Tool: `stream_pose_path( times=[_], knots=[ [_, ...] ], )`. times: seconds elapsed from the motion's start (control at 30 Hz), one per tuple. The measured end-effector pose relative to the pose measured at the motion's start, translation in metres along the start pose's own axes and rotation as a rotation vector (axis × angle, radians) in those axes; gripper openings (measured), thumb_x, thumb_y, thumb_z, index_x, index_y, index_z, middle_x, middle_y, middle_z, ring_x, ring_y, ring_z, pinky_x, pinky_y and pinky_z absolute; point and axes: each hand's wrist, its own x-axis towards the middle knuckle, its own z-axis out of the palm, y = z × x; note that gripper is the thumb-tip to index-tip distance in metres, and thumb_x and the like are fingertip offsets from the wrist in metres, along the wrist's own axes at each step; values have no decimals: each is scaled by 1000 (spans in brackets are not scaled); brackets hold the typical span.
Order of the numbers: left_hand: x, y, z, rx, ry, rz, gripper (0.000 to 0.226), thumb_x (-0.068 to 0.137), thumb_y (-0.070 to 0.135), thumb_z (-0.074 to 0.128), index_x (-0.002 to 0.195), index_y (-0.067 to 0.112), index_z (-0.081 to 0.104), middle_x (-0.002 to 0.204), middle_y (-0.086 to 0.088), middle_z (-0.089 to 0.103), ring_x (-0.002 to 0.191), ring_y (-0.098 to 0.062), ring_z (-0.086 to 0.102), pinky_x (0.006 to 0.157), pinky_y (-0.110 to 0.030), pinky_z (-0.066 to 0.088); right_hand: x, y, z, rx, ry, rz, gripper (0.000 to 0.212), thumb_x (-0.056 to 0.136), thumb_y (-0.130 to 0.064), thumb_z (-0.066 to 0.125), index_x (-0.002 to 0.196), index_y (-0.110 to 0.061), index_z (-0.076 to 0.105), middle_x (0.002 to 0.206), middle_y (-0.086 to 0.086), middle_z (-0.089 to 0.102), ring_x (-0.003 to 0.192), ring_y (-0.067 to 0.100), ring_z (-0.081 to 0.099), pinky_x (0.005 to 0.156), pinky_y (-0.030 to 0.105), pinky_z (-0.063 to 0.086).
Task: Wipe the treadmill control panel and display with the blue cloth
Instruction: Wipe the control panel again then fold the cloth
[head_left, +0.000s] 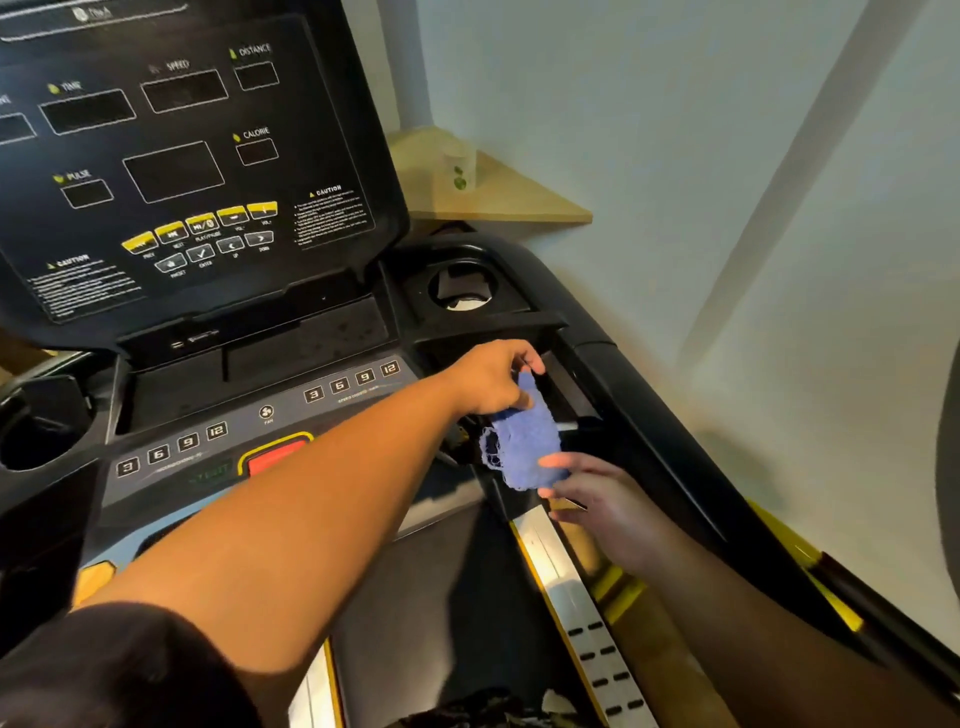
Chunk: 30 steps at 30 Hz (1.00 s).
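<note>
The dark display (171, 156) stood at ten o'clock, the control panel (208, 441) below it. My left hand (488, 379) pinched the top of the blue cloth (524, 441) at centre. At four o'clock, my right hand (608, 499) pinched its lower edge.

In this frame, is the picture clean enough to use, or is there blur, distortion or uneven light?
Head view: wide-angle bending at the edges; warm dim light; display labels soft but legible; blue cloth, left hand and right hand slightly soft.
</note>
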Motion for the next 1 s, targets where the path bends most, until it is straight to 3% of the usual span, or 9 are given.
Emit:
stream_pose_path(
  times=[0.13,0.2,0.27,0.37,0.5,0.63,0.73,0.87,1.0],
  knots=[
    [-1,-12,10,269,17,40,20,90,31,74,107,19,73,109,-3,64,106,-23,63,97,-43,52,1,-3,-1,-291,60,-46,19,90,-6,64,100,-19,72,100,7,64,92,19,64,75,32,55],
    [-10,-13,11,412,-9,41,43,93,53,63,124,23,68,134,-8,57,126,-28,53,107,-51,45,5,-5,-1,-638,213,-276,10,88,-12,65,93,-20,67,94,-1,62,87,13,60,70,26,48],
    [-25,-11,13,571,-25,22,74,93,65,53,154,26,41,163,-4,32,150,-33,28,120,-60,27,14,-8,0,-914,352,-556,20,86,-15,67,104,-20,63,110,-5,59,102,12,54,79,21,47],
    [-45,-7,21,683,9,65,86,93,68,46,163,26,17,170,2,16,157,-30,6,122,-63,5,33,-16,2,-1109,281,-737,50,86,-25,62,135,-15,56,138,1,55,125,19,47,99,33,48],
    [-54,-12,36,774,-62,14,79,97,70,32,161,25,23,167,2,29,157,-30,10,122,-64,-5,51,-10,4,-1235,168,-824,50,92,-35,48,133,-9,61,134,8,64,122,27,56,105,47,48],
    [-54,-17,42,807,-9,35,79,95,71,26,157,24,34,158,1,45,153,-30,23,121,-65,-7,52,-2,2,-1256,142,-688,49,96,-36,48,143,-22,51,146,0,52,138,22,44,116,46,34],
    [-54,-15,41,828,-12,15,81,94,73,24,157,23,34,155,-2,48,153,-32,24,121,-66,-8,56,4,4,-1323,145,-685,49,96,-41,45,142,-25,42,141,3,56,133,26,49,109,53,42],
    [-63,-13,38,788,109,79,87,84,75,18,149,24,42,146,-2,53,144,-30,38,122,-67,1,50,-11,2,-1390,127,-646,48,96,-38,54,140,-20,52,141,1,56,133,23,48,112,50,38],
    [-69,-15,37,734,203,153,60,95,63,35,140,26,53,140,-1,55,139,-26,43,122,-66,5,60,-25,17,-1405,212,-514,43,98,-38,50,126,-10,66,125,4,67,120,23,61,107,35,43]
  ],
)
